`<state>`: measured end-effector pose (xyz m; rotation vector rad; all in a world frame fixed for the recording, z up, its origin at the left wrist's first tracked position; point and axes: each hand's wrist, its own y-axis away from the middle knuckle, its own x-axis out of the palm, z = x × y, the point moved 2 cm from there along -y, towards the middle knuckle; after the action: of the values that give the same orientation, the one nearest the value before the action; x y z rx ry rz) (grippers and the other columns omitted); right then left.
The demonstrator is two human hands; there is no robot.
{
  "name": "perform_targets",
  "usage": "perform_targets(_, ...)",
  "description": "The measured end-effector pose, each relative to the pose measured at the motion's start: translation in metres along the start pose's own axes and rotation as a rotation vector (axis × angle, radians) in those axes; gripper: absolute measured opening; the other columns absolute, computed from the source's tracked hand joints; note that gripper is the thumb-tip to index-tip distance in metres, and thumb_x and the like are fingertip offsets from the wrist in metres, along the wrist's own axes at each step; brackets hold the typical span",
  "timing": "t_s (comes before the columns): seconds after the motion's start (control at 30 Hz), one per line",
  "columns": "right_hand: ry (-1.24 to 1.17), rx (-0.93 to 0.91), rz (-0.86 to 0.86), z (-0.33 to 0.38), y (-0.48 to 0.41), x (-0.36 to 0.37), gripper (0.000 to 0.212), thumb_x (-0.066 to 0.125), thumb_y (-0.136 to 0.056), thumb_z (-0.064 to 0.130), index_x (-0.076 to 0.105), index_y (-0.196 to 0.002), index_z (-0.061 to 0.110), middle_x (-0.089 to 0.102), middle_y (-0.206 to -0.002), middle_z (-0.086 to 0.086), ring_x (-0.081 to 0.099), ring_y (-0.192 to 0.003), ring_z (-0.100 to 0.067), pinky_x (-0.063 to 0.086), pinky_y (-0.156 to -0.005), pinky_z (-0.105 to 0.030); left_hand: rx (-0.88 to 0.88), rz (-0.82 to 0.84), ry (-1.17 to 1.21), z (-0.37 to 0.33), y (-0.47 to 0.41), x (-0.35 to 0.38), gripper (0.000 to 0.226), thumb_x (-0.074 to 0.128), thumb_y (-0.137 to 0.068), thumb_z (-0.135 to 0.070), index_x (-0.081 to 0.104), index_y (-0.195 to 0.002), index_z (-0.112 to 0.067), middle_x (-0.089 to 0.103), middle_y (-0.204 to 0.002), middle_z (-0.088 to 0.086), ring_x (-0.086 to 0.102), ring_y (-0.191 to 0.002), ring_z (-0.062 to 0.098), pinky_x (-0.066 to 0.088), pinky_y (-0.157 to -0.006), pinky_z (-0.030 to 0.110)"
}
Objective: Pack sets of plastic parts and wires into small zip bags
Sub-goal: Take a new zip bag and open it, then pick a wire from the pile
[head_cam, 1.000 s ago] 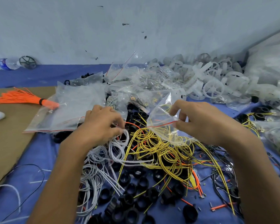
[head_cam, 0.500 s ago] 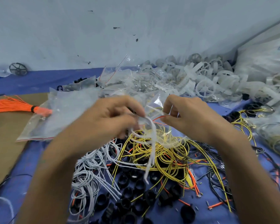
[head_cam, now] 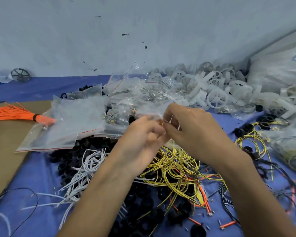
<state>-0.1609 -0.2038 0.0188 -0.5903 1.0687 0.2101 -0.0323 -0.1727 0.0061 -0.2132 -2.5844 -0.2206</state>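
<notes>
Bag was up between both hands, over the yellow wires on the surface. Right hand pinched its mouth edge; left hand was curled tight against it, too blurry to say what it held. A wire tip poked out between them. I'd guess stuffing was underway: best keep the mouth spread wide, feed the coil in loop-first, and tuck stray ends before pressing the zip.

Clear zip bag above yellow wires
</notes>
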Motion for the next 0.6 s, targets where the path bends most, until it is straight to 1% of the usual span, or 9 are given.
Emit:
perform_targets(0.07, -0.031, -0.014, 0.013, 0.0, 0.0, -0.001, 0.007, 0.052, -0.093, 0.039, 0.051, -0.098, 0.034, 0.059, -0.08, 0.015, 0.055, -0.079, -0.013, 0.043, -0.069, -0.035, -0.006, -0.065, 0.248, 0.002, -0.003, -0.004, 0.034, 0.035, -0.081, 0.01, 0.053, -0.109, 0.0, 0.059, -0.122, 0.022, 0.055, -0.121, 0.026, 0.042, -0.109, 0.042)
perform_targets(0.1, -0.042, -0.017, 0.019, 0.001, 0.0, -0.002, 0.007, 0.052, -0.094, 0.038, 0.051, -0.1, 0.035, 0.06, -0.082, 0.016, 0.055, -0.079, -0.012, 0.044, -0.07, -0.035, 0.007, -0.107, 0.246, 0.001, -0.003, -0.008, 0.04, 0.039, -0.079, 0.006, 0.053, -0.116, -0.002, 0.059, -0.129, 0.021, 0.054, -0.126, 0.022, 0.038, -0.112, 0.043)
perform_targets(0.17, -0.045, -0.015, 0.01, 0.0, -0.001, -0.004, 0.011, 0.052, -0.095, 0.038, 0.051, -0.106, 0.037, 0.059, -0.084, 0.018, 0.054, -0.08, -0.011, 0.043, -0.071, -0.035, 0.042, -0.138, -0.054, -0.005, 0.001, -0.01, 0.035, 0.049, -0.076, -0.004, 0.059, -0.109, -0.005, 0.064, -0.128, 0.009, 0.058, -0.122, 0.012, 0.038, -0.113, 0.043)
perform_targets(0.2, -0.051, -0.01, -0.001, -0.001, -0.002, -0.006, 0.013, 0.052, -0.096, 0.038, 0.052, -0.109, 0.037, 0.059, -0.085, 0.018, 0.053, -0.079, -0.01, 0.043, -0.071, -0.035, 0.073, -0.143, -0.354, -0.009, 0.005, -0.011, 0.037, 0.052, -0.077, -0.01, 0.066, -0.111, -0.012, 0.069, -0.12, 0.001, 0.062, -0.115, 0.006, 0.044, -0.108, 0.038)
perform_targets(0.27, -0.112, -0.001, -0.016, -0.003, -0.003, -0.012, 0.016, 0.054, -0.095, 0.039, 0.053, -0.112, 0.038, 0.061, -0.084, 0.018, 0.054, -0.077, -0.007, 0.046, -0.071, -0.036, 0.247, -0.18, -0.998, -0.014, 0.009, -0.013, 0.041, 0.053, -0.084, -0.018, 0.069, -0.116, -0.037, 0.071, -0.098, -0.02, 0.065, -0.09, -0.005, 0.05, -0.084, 0.019)
perform_targets(0.33, -0.193, 0.023, -0.013, -0.007, -0.001, -0.021, 0.02, 0.058, -0.093, 0.042, 0.055, -0.112, 0.038, 0.063, -0.083, 0.02, 0.057, -0.076, -0.003, 0.049, -0.072, -0.036, 0.496, -0.237, -1.377, -0.018, 0.012, -0.012, 0.04, 0.054, -0.088, -0.012, 0.069, -0.109, -0.043, 0.064, -0.081, -0.029, 0.058, -0.072, -0.006, 0.042, -0.065, 0.008)
perform_targets(0.4, -0.219, 0.059, 0.004, -0.016, 0.002, -0.031, 0.022, 0.059, -0.091, 0.044, 0.056, -0.112, 0.039, 0.065, -0.083, 0.021, 0.058, -0.077, -0.002, 0.048, -0.072, -0.031, 0.617, -0.256, -1.488, -0.018, 0.012, -0.012, 0.037, 0.059, -0.089, -0.006, 0.071, -0.106, -0.036, 0.057, -0.082, -0.03, 0.049, -0.075, -0.003, 0.04, -0.07, 0.012)
perform_targets(0.5, -0.1, 0.161, 0.114, -0.043, 0.006, -0.045, 0.017, 0.059, -0.092, 0.037, 0.059, -0.109, 0.036, 0.064, -0.088, 0.018, 0.058, -0.079, -0.004, 0.048, -0.074, -0.031, 0.711, -0.251, -1.537, -0.014, 0.005, -0.019, 0.038, 0.064, -0.089, -0.004, 0.069, -0.111, -0.035, 0.053, -0.091, -0.034, 0.045, -0.093, 0.001, 0.037, -0.082, 0.021)
perform_targets(0.6, 0.136, 0.279, 0.34, -0.073, 0.013, -0.045, 0.013, 0.059, -0.092, 0.028, 0.067, -0.101, 0.028, 0.068, -0.096, 0.012, 0.062, -0.09, -0.013, 0.05, -0.083, -0.035, 0.809, -0.368, -1.632, -0.007, 0.002, -0.021, 0.046, 0.072, -0.083, -0.001, 0.069, -0.116, -0.034, 0.056, -0.109, -0.011, 0.034, -0.103, 0.018, 0.028, -0.089, 0.02)
